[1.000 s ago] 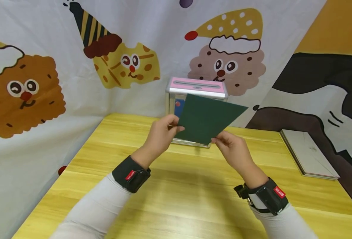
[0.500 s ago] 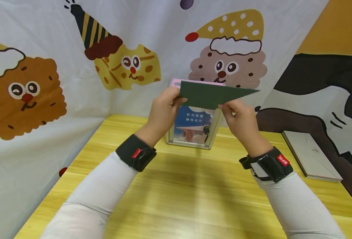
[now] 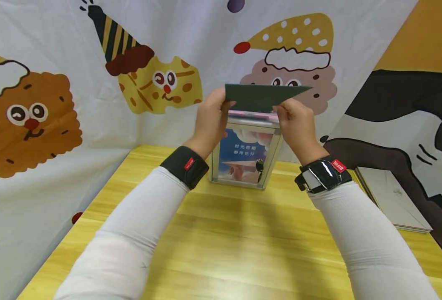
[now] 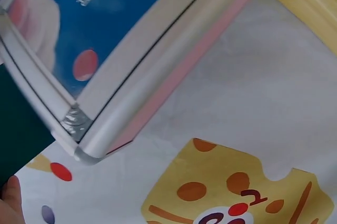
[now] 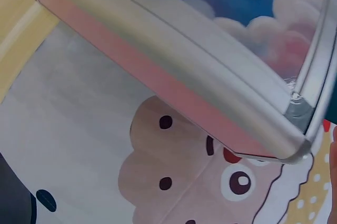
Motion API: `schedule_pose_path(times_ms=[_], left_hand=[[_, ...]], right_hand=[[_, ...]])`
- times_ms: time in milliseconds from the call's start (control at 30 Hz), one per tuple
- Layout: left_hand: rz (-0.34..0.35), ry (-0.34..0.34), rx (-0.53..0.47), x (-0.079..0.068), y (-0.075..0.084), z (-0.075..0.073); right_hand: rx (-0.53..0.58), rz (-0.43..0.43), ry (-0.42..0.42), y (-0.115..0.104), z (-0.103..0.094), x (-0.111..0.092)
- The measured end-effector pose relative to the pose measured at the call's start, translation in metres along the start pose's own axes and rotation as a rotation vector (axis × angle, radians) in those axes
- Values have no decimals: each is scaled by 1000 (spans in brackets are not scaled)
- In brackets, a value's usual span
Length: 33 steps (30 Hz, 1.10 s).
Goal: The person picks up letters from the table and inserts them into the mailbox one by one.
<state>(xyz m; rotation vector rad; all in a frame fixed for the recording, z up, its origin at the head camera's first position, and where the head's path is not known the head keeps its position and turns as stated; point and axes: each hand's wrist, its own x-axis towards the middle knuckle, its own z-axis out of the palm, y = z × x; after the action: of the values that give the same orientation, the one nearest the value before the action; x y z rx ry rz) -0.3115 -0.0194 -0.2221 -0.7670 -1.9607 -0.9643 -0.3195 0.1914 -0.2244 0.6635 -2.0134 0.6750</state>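
A flat dark green card (image 3: 256, 98) is held level above a silver-framed letter box (image 3: 245, 152) with a pink top. My left hand (image 3: 210, 121) pinches the card's left edge between thumb and fingers. My right hand (image 3: 297, 127) pinches its lower right edge. Most of the slot on the box's top is hidden behind the card. In the left wrist view, the card (image 4: 21, 124) shows at the left edge beside the box frame (image 4: 152, 61), with a fingertip below. The right wrist view shows the box's pink top edge (image 5: 152, 84) close by.
A stack of pale flat booklets (image 3: 395, 198) lies at the right of the wooden table (image 3: 228, 250). A cloth printed with cartoon food (image 3: 161, 87) hangs behind the table. A small lock with a key (image 3: 259, 166) is on the box's front door.
Both hands have raised the green card from in front of the box to above its top. The card has tipped from facing me to nearly edge-on, uncovering the box front.
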Motion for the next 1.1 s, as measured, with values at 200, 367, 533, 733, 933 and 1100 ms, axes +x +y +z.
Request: schedule_pose_path(times_ms=[200, 367, 533, 733, 933, 1100], left_hand=[[28, -10, 27, 7, -9, 6], [26, -26, 37, 11, -14, 9], [-17, -45, 36, 13, -18, 12], [-12, -55, 63, 18, -22, 15], [-17, -67, 46, 17, -20, 14], [-31, -72, 33, 15, -21, 14]], right_hand=[[-27, 47, -41, 9, 7, 5], [-50, 59, -70, 15, 10, 9], [-63, 73, -112, 19, 11, 11], [-49, 96, -139, 20, 11, 14], [-41, 70, -114, 19, 8, 10], [-40, 88, -125, 19, 10, 7]])
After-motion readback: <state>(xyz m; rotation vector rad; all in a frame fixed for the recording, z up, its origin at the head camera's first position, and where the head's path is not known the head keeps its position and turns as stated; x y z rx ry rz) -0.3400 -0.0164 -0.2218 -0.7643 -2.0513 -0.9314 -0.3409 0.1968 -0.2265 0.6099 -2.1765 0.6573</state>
